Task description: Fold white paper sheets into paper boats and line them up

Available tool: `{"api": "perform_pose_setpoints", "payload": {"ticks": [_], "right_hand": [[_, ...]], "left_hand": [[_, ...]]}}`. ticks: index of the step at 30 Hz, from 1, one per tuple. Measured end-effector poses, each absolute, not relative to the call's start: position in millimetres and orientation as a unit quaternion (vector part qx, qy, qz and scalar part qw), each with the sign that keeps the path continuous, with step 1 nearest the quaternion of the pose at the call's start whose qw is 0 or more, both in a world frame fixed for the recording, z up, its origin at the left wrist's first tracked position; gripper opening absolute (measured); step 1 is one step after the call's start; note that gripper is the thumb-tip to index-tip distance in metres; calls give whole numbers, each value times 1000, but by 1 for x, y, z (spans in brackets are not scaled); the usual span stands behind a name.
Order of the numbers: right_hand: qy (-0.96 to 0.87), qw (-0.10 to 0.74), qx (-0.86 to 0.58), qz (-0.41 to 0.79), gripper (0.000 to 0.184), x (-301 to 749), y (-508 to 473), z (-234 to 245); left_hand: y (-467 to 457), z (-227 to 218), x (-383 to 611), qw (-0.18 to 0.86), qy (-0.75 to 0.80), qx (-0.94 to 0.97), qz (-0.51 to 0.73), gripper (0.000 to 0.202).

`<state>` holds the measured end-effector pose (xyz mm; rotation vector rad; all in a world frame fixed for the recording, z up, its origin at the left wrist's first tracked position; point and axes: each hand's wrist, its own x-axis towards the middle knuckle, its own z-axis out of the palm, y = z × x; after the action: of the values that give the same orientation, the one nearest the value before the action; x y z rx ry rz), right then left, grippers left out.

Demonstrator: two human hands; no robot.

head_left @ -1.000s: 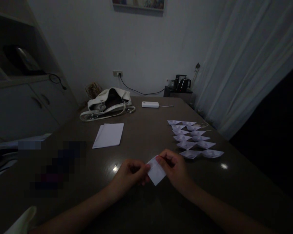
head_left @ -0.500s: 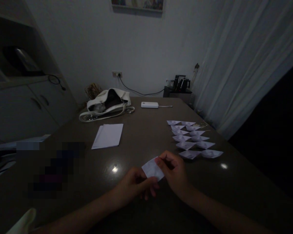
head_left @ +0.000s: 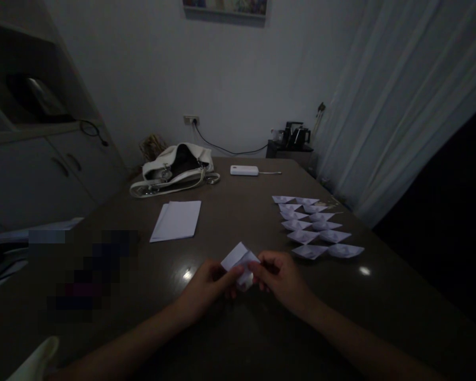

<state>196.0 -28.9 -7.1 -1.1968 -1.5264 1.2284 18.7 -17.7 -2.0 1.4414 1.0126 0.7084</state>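
Both my hands pinch a small folded piece of white paper (head_left: 238,259) just above the dark table (head_left: 230,222), near its front edge. My left hand (head_left: 208,286) grips the paper's lower left side with thumb and fingers closed. My right hand (head_left: 281,278) holds the right side, fingers curled. The paper's upper flap stands up and points left. To the right of my hands, several folded white paper boats (head_left: 315,227) lie in two rows on the table.
A stack of white sheets (head_left: 176,220) lies at the table's middle left. Behind it sit a white handbag (head_left: 174,169) and a white power bank (head_left: 244,170) with a cable. Cabinets stand on the left, a curtain on the right.
The paper has been turned and partly opened between my hands; its flap now stands up and points left. Both hands have shifted slightly left.
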Motion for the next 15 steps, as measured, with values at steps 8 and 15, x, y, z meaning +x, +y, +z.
{"api": "perform_pose_setpoints", "payload": {"ticks": [8, 15], "right_hand": [[-666, 409, -452, 430, 20, 204, -28, -6], [-676, 414, -425, 438, 21, 215, -20, -7]], "left_hand": [[-12, 3, 5, 392, 403, 749, 350, 21], [-6, -6, -2, 363, 342, 779, 380, 30]]}}
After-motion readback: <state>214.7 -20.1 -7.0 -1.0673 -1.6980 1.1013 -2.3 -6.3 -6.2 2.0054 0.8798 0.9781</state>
